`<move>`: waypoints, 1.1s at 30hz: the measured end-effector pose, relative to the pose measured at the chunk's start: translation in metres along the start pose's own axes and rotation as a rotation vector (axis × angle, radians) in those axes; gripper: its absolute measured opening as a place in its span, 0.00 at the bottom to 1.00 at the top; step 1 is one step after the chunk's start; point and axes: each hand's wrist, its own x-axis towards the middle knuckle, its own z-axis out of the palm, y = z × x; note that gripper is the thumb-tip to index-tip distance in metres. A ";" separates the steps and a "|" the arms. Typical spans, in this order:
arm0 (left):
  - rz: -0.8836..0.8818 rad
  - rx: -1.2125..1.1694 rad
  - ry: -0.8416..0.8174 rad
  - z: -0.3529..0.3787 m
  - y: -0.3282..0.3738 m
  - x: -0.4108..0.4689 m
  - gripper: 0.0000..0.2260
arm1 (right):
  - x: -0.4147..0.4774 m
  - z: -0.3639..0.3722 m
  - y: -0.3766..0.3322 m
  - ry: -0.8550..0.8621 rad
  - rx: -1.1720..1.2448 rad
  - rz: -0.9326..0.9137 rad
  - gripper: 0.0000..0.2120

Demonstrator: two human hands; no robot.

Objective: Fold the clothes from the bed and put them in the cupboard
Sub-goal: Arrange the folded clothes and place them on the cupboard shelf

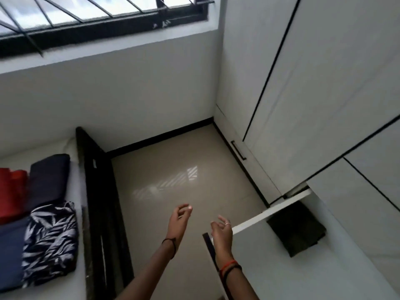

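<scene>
On the bed (pixel 98 191): folded clothes (pixel 50 241) (navy, red, blue, leaf-print), well left of both hands.
Cupboard shelf (pixel 270 213): dark folded garment (pixel 296 228), just right of the right hand.
Left hand (pixel 178 219): empty, fingers loosely curled, raised over the floor (pixel 173 169).
Right hand (pixel 220 230): empty, fingers relaxed, by the shelf edge.

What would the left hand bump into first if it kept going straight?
Nothing nearby: the left hand points over the floor. Farther on, probably the black skirting below the wall, though depth is unclear.
</scene>
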 end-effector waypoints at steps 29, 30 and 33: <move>-0.263 -0.087 0.592 -0.515 -0.160 -0.003 0.10 | -0.169 0.391 0.152 -0.484 -0.435 0.065 0.06; -0.262 -0.070 0.597 -0.520 -0.160 0.005 0.11 | -0.165 0.402 0.151 -0.494 -0.460 0.065 0.05; -0.283 -0.026 0.608 -0.527 -0.163 0.030 0.13 | -0.153 0.428 0.153 -0.520 -0.547 0.039 0.10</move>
